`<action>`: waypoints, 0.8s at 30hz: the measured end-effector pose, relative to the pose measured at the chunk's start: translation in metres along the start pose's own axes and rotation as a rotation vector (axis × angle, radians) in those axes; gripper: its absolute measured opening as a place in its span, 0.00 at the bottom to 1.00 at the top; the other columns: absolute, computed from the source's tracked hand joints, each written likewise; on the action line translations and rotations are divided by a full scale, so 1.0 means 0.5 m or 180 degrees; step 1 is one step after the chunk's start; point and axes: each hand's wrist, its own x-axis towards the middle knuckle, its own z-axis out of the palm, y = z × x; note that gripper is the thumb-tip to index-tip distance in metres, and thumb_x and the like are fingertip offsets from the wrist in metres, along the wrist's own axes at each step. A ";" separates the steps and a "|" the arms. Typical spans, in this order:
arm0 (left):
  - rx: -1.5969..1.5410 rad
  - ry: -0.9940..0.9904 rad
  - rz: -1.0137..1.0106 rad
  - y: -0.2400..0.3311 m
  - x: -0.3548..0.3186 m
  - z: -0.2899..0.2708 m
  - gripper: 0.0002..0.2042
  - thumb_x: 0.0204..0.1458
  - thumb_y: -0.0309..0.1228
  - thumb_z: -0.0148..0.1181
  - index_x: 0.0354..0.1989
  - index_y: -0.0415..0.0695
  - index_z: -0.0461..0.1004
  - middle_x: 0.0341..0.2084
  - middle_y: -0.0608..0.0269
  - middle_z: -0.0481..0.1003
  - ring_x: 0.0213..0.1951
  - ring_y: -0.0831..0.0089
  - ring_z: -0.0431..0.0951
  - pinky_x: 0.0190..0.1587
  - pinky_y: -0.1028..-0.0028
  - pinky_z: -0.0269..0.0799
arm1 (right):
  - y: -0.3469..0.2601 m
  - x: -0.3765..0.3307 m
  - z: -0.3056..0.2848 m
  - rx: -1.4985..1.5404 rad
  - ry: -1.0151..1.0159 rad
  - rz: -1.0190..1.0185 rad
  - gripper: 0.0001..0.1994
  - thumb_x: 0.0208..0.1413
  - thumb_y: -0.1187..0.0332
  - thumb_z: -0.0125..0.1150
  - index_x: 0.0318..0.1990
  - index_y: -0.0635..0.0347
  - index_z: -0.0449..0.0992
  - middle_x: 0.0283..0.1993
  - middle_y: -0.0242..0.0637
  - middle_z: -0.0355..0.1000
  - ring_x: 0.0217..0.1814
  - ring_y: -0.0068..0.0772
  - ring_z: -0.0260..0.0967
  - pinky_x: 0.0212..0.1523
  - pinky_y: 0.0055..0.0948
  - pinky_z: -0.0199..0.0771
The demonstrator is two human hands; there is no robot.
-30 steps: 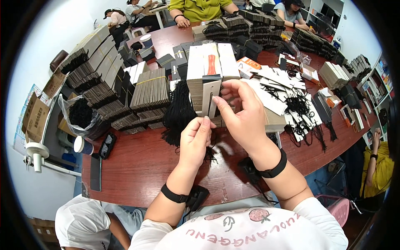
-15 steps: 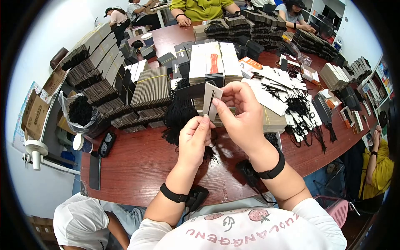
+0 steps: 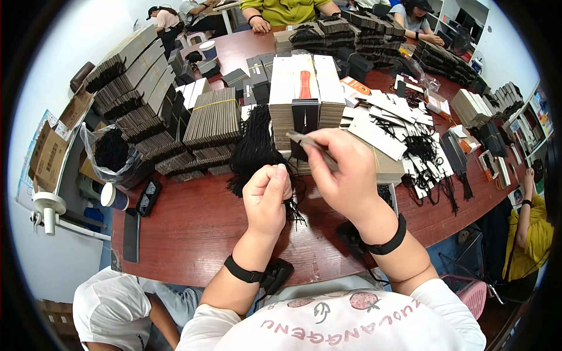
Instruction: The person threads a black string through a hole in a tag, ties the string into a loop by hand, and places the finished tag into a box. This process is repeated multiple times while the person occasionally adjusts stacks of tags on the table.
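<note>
My right hand [image 3: 342,164] pinches a thin card tag [image 3: 300,139], seen nearly edge-on, with its tip pointing left. Lower and to the left, my left hand [image 3: 266,199] is closed, thumb pressed on curled fingers; what it holds, if anything, is hidden. Just behind it a thick bundle of black cords [image 3: 253,143] hangs, its loose ends falling beside the hand. Beyond my right hand stand stacks of white-topped cards [image 3: 284,73] with a red-orange object [image 3: 305,85] on top and dark cards [image 3: 304,117] against their front.
Tall banded card stacks [image 3: 213,120] fill the left. White cards with black cords [image 3: 421,146] lie strewn at right. A paper cup [image 3: 115,197], a black case [image 3: 148,198] and a bag of black cords [image 3: 111,153] sit at left. Other people work around the table [image 3: 193,245].
The hands have moved apart. My right hand turned the tag from face-on to edge-on and moved slightly down and right; my left hand let go of the tag and closed lower down.
</note>
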 end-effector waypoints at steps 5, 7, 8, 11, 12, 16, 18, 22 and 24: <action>0.0125 0.0144 0.0015 0.007 -0.004 0.000 0.13 0.58 0.31 0.46 0.19 0.46 0.60 0.12 0.75 0.57 0.15 0.87 0.52 0.18 0.84 0.47 | -0.020 -0.021 -0.008 -0.0089 -0.0878 -0.0192 0.06 0.45 0.74 0.57 0.33 0.63 0.71 0.29 0.40 0.71 0.30 0.37 0.71 0.30 0.30 0.71; 0.0058 0.0107 0.0003 0.001 -0.004 0.000 0.13 0.58 0.32 0.46 0.20 0.46 0.61 0.13 0.75 0.58 0.15 0.87 0.53 0.18 0.84 0.48 | -0.013 -0.015 -0.005 0.2012 -0.0591 0.1702 0.07 0.49 0.71 0.59 0.34 0.65 0.72 0.30 0.34 0.72 0.30 0.23 0.70 0.31 0.22 0.70; 0.0083 0.0088 -0.0037 -0.002 -0.005 0.000 0.12 0.58 0.32 0.46 0.20 0.46 0.61 0.13 0.75 0.58 0.15 0.87 0.53 0.19 0.84 0.48 | -0.008 -0.003 -0.002 0.2489 -0.0468 0.2039 0.09 0.52 0.68 0.60 0.35 0.65 0.73 0.30 0.29 0.72 0.31 0.15 0.67 0.33 0.17 0.68; 0.0078 0.0021 -0.0122 -0.011 -0.005 -0.005 0.12 0.58 0.31 0.45 0.21 0.45 0.62 0.14 0.74 0.59 0.15 0.86 0.52 0.18 0.84 0.48 | 0.004 0.021 0.006 0.2742 -0.0618 0.2406 0.06 0.53 0.70 0.58 0.31 0.64 0.73 0.27 0.28 0.72 0.27 0.14 0.66 0.27 0.15 0.66; 0.0095 -0.0003 -0.0078 -0.011 -0.005 -0.006 0.12 0.58 0.32 0.46 0.21 0.45 0.62 0.14 0.74 0.58 0.15 0.86 0.52 0.18 0.84 0.48 | 0.007 0.022 0.006 0.2744 -0.0615 0.2404 0.06 0.53 0.70 0.58 0.31 0.64 0.73 0.27 0.28 0.72 0.27 0.14 0.66 0.27 0.15 0.66; 0.0090 0.0014 -0.0115 -0.005 -0.001 0.000 0.12 0.58 0.32 0.46 0.21 0.44 0.62 0.14 0.74 0.58 0.15 0.85 0.52 0.18 0.84 0.47 | 0.020 0.011 0.009 0.2420 -0.0571 0.2151 0.04 0.53 0.72 0.56 0.28 0.62 0.72 0.24 0.27 0.69 0.25 0.13 0.64 0.25 0.15 0.64; 0.0098 -0.0009 -0.0180 -0.005 -0.001 0.002 0.12 0.58 0.32 0.46 0.21 0.44 0.62 0.14 0.73 0.58 0.15 0.85 0.52 0.18 0.84 0.47 | 0.019 0.009 0.009 0.2255 -0.0493 0.2070 0.04 0.53 0.73 0.56 0.28 0.61 0.72 0.23 0.26 0.69 0.25 0.13 0.64 0.25 0.16 0.64; -0.0170 -0.0303 -0.0317 -0.012 -0.007 -0.016 0.11 0.58 0.31 0.47 0.26 0.40 0.68 0.16 0.74 0.62 0.18 0.88 0.55 0.20 0.84 0.50 | 0.005 0.017 0.006 0.2781 -0.0496 0.2329 0.06 0.53 0.69 0.55 0.27 0.60 0.71 0.22 0.26 0.68 0.21 0.13 0.61 0.22 0.15 0.60; -0.0182 -0.0431 -0.0431 -0.009 -0.008 -0.013 0.11 0.58 0.32 0.47 0.27 0.40 0.68 0.16 0.74 0.62 0.18 0.88 0.55 0.20 0.85 0.50 | 0.009 0.021 0.002 0.3806 -0.0607 0.2886 0.07 0.53 0.66 0.55 0.29 0.59 0.71 0.24 0.29 0.70 0.19 0.15 0.59 0.19 0.14 0.55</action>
